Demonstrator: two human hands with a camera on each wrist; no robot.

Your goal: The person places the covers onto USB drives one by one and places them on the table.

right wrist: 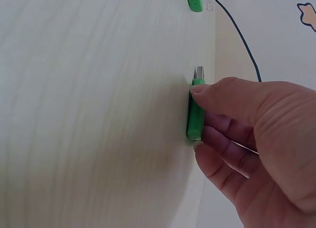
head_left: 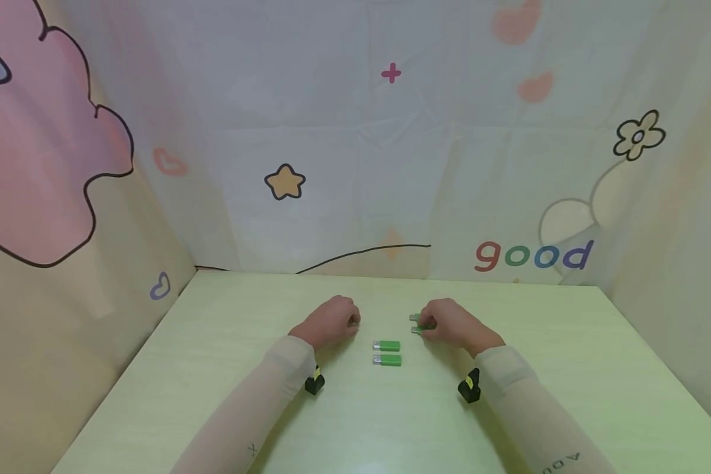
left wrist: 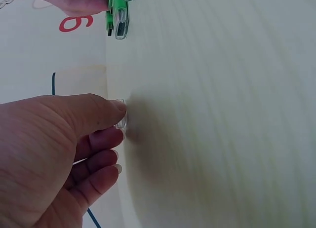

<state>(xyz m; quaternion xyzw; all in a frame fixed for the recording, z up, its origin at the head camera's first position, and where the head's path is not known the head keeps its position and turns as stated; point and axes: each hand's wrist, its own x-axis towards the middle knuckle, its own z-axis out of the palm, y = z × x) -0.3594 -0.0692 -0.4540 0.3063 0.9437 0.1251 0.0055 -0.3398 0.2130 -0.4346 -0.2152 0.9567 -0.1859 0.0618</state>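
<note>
Two green USB sticks (head_left: 386,345) (head_left: 387,360) lie side by side on the pale green table (head_left: 213,368) between my hands, metal plugs to the left. My right hand (head_left: 444,322) pinches a third green USB stick (right wrist: 195,114) between thumb and fingers; its bare metal plug (right wrist: 199,72) points left. One more green stick (head_left: 417,329) lies right beside it. My left hand (head_left: 332,319) is curled and pinches a small clear cap (left wrist: 121,120) against the table. The right hand's sticks (left wrist: 118,16) also show in the left wrist view.
Printed cloth walls (head_left: 355,164) close the table in at the back and on both sides. A black wrist camera is strapped to each forearm (head_left: 315,382) (head_left: 470,386). Another green stick's end (right wrist: 195,0) shows at the top edge of the right wrist view.
</note>
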